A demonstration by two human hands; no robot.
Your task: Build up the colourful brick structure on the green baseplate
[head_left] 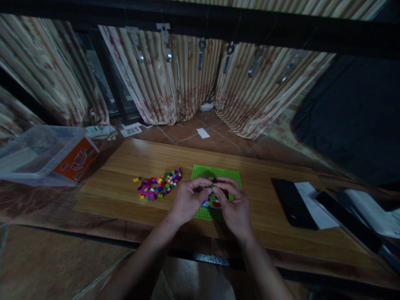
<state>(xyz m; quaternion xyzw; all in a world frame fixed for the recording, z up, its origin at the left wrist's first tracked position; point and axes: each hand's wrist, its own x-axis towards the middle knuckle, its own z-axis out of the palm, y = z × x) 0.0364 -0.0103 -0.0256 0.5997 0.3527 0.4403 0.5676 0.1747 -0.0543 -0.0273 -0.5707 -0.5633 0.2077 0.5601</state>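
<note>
Both of my hands meet above a bright green studded baseplate (200,170) that lies on the wooden table. The fingers of my left hand (189,198) and my right hand (234,202) are pinched together around a small green toy brick (212,187), partly covered by the fingertips. Below them, a patch of multicoloured bricks (215,203) sits on the baseplate, its far part hidden behind my fingers. To the left, a loose heap of small coloured bricks (151,195) lies on the wood.
A clear plastic bin (37,179) with an orange label stands left of the wooden tabletop (115,179). On the right lie a black phone-like slab (293,204), white paper (308,196) and another long dark object (346,221). Curtains hang behind.
</note>
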